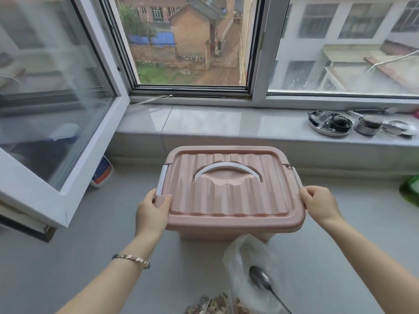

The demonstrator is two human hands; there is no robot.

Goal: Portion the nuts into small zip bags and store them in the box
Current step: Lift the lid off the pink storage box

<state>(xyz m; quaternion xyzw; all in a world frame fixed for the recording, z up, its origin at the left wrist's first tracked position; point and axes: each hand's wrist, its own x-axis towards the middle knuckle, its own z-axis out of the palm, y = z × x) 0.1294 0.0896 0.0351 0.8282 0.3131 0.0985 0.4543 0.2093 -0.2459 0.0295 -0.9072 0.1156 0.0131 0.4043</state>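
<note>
At frame centre, the left hand and right hand curl fingers around the lidded pink storage box's side latches (contents hidden). Nuts sit cropped at bottom edge beside a spoon.

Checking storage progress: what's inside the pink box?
Cannot tell. The pink box has its ribbed lid on, hiding the interior. Left hand and right hand grip the lid's sides.

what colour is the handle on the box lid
White, on the pink box lid; handle shows in the head view.
</note>
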